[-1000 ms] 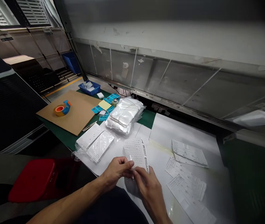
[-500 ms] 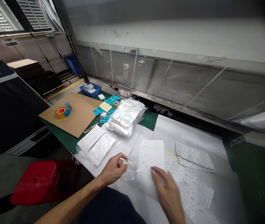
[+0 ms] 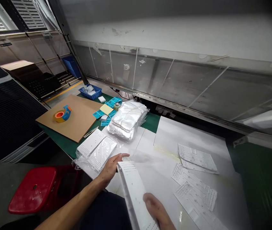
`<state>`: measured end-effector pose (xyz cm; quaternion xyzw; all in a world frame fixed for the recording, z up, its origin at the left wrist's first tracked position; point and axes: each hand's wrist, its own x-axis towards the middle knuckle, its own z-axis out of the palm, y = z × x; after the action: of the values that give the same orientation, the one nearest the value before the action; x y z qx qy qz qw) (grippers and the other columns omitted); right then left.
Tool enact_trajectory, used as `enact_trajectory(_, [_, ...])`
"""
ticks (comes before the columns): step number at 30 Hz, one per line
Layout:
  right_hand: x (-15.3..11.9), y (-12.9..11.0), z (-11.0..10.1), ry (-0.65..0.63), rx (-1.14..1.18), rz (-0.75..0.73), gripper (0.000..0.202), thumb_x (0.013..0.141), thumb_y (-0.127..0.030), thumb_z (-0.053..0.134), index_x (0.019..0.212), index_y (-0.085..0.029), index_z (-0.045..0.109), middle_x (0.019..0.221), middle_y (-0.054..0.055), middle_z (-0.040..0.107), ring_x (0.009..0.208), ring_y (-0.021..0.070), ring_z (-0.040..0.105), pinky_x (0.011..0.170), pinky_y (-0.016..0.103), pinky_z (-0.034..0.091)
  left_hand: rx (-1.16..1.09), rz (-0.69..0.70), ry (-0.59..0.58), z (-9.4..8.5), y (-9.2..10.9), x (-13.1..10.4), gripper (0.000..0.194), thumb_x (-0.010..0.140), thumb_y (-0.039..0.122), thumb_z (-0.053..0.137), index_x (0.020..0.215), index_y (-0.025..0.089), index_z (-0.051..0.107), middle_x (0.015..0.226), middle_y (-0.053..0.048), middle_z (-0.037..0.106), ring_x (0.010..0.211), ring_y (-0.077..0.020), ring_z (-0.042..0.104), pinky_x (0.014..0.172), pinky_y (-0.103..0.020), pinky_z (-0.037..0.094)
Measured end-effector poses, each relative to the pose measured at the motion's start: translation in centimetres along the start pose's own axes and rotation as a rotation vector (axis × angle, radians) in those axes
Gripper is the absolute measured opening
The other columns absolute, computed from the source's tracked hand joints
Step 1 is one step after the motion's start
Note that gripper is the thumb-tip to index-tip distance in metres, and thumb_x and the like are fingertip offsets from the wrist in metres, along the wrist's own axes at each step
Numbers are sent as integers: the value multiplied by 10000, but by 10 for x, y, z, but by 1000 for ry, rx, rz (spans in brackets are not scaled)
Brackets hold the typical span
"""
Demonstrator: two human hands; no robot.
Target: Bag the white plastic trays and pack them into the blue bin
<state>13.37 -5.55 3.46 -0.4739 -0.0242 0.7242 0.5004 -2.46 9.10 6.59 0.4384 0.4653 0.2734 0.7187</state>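
Note:
A stack of white printed sheets (image 3: pixel 134 191) is tilted up off the table near my body, with clear plastic film (image 3: pixel 139 157) beyond its top end. My right hand (image 3: pixel 158 210) grips the stack's right edge, thumb on the printed face. At the stack's upper left, my left hand (image 3: pixel 112 167) is closed around the corner; its palm side is hidden. Left of it lie two bagged stacks of printed sheets (image 3: pixel 102 153). More loose printed sheets (image 3: pixel 195 159) rest on the white table covering to the right.
A pile of clear plastic bags (image 3: pixel 127 118) sits mid-table beside blue labels (image 3: pixel 114 102). Further left are a brown board (image 3: pixel 80 115) with a tape dispenser (image 3: pixel 65 113) and a blue tray (image 3: pixel 90 92). A red stool (image 3: pixel 34 188) stands lower left.
The stack has been lifted and tilted toward my body. My left hand has moved from the loose plastic to its corner, and my right hand has moved down and left with it.

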Motion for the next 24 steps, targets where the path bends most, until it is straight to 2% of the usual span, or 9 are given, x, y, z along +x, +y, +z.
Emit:
enact_trajectory(4, [4, 0, -2, 129, -26, 34, 438, 552, -493, 750, 848, -198, 618, 639, 25, 680, 682, 227, 659, 615, 299, 466, 24, 16, 11, 1, -7, -6, 505, 850, 520, 446, 1208, 184, 563, 1085, -86, 647, 1006, -251, 572, 868, -366, 434])
enact_trajectory(7, [0, 4, 13, 243, -139, -59, 556, 602, -537, 716, 1035, -207, 603, 992, 71, 689, 990, 283, 610, 803, 367, 483, 34, 25, 61, 12, -15, -12, 489, 836, 497, 492, 1240, 227, 542, 1294, -63, 533, 1192, -258, 452, 984, -356, 358])
enact_trajectory(9, [-3, 9, 26, 315, -241, -203, 690, 654, -577, 663, 1243, -271, 477, 1310, 39, 516, 1233, 269, 432, 954, 371, 413, -119, -49, 53, 18, -19, -15, 510, 842, 491, 488, 1303, 274, 469, 1358, -47, 469, 1222, -250, 425, 988, -352, 354])
enact_trajectory(11, [-5, 13, 34, 357, -287, -272, 778, 720, -628, 562, 1377, -323, 277, 1430, 5, 364, 1319, 238, 308, 1025, 380, 348, -354, -160, -3, 21, -21, -18, 543, 851, 485, 479, 1358, 327, 366, 1347, -45, 477, 1152, -238, 495, 941, -357, 395])
enact_trajectory(12, [-5, 13, 34, 357, -275, -257, 781, 754, -652, 490, 1404, -332, 199, 1433, 15, 358, 1306, 244, 332, 1020, 406, 353, -458, -214, -37, 22, -21, -20, 560, 853, 483, 480, 1373, 347, 324, 1312, -48, 508, 1084, -230, 544, 908, -358, 417])
enact_trajectory(14, [-4, 8, 26, 332, -247, -227, 735, 797, -658, 401, 1406, -306, 188, 1389, 59, 416, 1209, 263, 461, 963, 438, 406, -591, -296, -95, 21, -20, -22, 590, 852, 468, 492, 1389, 363, 272, 1208, -53, 578, 936, -209, 610, 850, -355, 445])
enact_trajectory(18, [8, -14, 2, 332, -426, -356, 567, 790, -522, 546, 1259, -223, 433, 1239, 80, 545, 1031, 233, 567, 899, 377, 448, -600, -333, -105, 22, -20, -26, 617, 843, 466, 510, 1395, 339, 265, 1034, -60, 642, 729, -172, 627, 762, -336, 468])
enact_trajectory(21, [18, -28, -3, 329, -511, -426, 357, 794, -431, 570, 1063, -195, 559, 970, 48, 647, 892, 208, 595, 815, 339, 470, -529, -351, -110, 23, -25, -26, 624, 830, 470, 533, 1387, 342, 284, 1037, -62, 640, 737, -169, 622, 724, -318, 472])
enact_trajectory(24, [22, -35, 3, 352, -583, -470, 229, 831, -415, 507, 877, -201, 572, 814, 11, 632, 750, 168, 577, 698, 284, 464, -489, -351, -127, 21, -33, -23, 625, 837, 469, 523, 1393, 336, 272, 1148, -79, 605, 825, -188, 624, 750, -334, 473])
